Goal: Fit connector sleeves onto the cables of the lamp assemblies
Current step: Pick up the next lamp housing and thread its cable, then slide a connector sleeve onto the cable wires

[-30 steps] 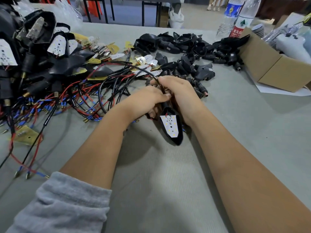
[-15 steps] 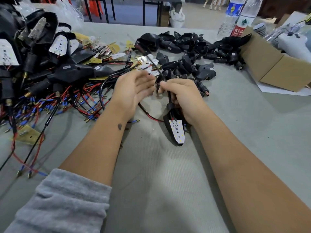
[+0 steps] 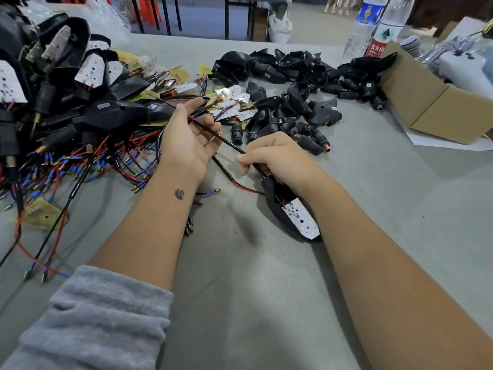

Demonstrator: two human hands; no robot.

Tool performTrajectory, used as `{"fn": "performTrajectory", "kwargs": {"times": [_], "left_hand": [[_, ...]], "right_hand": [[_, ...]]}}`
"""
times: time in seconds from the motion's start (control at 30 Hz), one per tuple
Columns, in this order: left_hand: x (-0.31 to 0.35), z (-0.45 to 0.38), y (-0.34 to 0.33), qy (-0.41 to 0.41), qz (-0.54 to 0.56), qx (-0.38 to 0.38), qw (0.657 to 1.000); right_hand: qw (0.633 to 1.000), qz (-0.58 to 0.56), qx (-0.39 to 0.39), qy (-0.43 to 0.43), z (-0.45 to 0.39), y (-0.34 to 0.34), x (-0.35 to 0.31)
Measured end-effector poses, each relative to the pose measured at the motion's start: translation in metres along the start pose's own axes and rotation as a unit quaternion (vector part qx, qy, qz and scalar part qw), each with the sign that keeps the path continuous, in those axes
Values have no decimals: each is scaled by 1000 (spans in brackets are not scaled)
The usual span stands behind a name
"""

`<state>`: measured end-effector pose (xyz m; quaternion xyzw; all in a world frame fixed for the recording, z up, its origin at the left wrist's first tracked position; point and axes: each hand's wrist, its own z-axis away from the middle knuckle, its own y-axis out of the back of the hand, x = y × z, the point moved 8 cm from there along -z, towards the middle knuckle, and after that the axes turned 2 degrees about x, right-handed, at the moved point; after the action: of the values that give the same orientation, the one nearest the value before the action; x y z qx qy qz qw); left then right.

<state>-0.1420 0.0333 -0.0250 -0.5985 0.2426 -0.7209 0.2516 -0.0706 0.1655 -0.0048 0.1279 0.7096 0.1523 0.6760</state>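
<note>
While the grey knitted sleeve [image 3: 88, 316] of the left arm lies nearest on the grey felt-covered table [image 3: 266, 303], both forearms reach forward over the work surface. Under the right wrist rests the black teardrop-shaped lamp housing [image 3: 277, 209], its white LED board [image 3: 301, 218] facing up. The right hand [image 3: 277, 156] is curled around the thin black sheathed cable [image 3: 229, 141] just where it leaves the housing's narrow end, thumb and fingers gripping it. The cable runs up and to the left across the palm of the left hand [image 3: 189, 137], which is turned palm-up with relaxed fingers; the thumb and forefinger pinch the cable near its far end. A second black lead with a red core [image 3: 234, 180] lies on the table between the two wrists.

To the left sits a heap of finished lamp assemblies with red, black and blue wires [image 3: 66, 124]. Beyond the hands lies a pile of loose black plastic housings and connector sleeves [image 3: 293, 102]. At the far right stand a brown cardboard box [image 3: 432, 108] and two clear plastic bottles [image 3: 373, 25].
</note>
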Motion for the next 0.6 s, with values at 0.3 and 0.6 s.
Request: {"fn": "performTrajectory", "kwargs": {"times": [0.3,0.6], "left_hand": [[0,0,-3,-37,-18,6,999],[-3,-5,1,-27,-172,28,984]], "right_hand": [[997,17,-76,-19,6,-6,-2],[996,-41,69,40,1,21,-1]]}}
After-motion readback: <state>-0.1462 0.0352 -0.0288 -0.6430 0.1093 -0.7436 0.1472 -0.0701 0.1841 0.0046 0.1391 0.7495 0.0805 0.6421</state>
